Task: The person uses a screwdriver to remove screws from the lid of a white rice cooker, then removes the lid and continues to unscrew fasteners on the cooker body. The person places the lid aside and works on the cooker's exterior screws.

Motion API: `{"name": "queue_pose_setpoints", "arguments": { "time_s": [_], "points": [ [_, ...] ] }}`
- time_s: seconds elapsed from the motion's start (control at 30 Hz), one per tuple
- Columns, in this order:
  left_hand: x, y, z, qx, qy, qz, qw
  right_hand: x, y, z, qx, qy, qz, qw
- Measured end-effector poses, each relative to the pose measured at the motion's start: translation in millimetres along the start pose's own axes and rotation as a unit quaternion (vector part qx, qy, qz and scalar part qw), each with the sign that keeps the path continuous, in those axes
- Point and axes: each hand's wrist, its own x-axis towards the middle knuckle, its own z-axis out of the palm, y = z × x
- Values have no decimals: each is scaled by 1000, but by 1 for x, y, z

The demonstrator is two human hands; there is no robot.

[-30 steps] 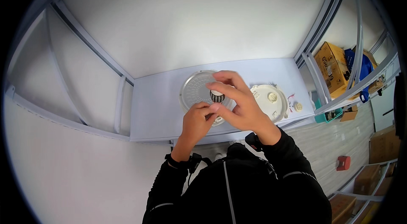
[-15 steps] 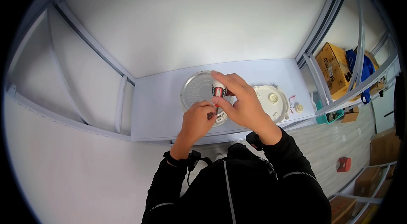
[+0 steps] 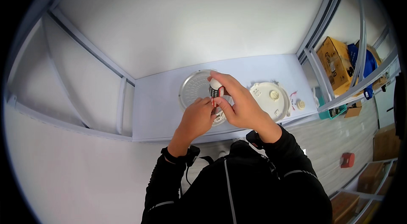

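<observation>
My right hand [image 3: 241,106] is closed round a screwdriver [image 3: 216,88] with a white, black and red handle, its lower end down by the fingers of my left hand [image 3: 197,119]. That hand is pinched on something small that I cannot make out. Both are over a clear patterned round disc [image 3: 190,87] with a shiny rim, and a white part [image 3: 219,118] shows beneath them. To the right lie a white round housing [image 3: 263,102] with a raised cream centre, some thin coloured wires [image 3: 293,97] and a small cream round piece [image 3: 300,104].
The pale worktable [image 3: 157,101] stands against a white wall, framed by metal struts [image 3: 76,33]. At right are a cardboard box [image 3: 333,65], blue material [image 3: 369,65] and a teal bin [image 3: 326,114]. A red stool [image 3: 347,160] stands on the floor.
My right fingers have come down and closed round the screwdriver, turning its handle a little. My left fingertips have shifted slightly up toward its lower end.
</observation>
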Motion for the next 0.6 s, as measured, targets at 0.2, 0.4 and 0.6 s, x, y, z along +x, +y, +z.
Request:
{"name": "queue_pose_setpoints", "arguments": {
  "time_s": [0.2, 0.4, 0.6],
  "points": [
    [1, 1, 1, -22, -6, -2, 1000, -2, -1, -7, -2, -21, -1, 1000],
    [6, -9, 1, -69, -34, 24, 997, -1, -3, -7, -8, -30, -18, 999],
    [7, -12, 1, -98, -61, 17, 993, -2, 1, -9, -15, -39, -33, 999]
  ]
}}
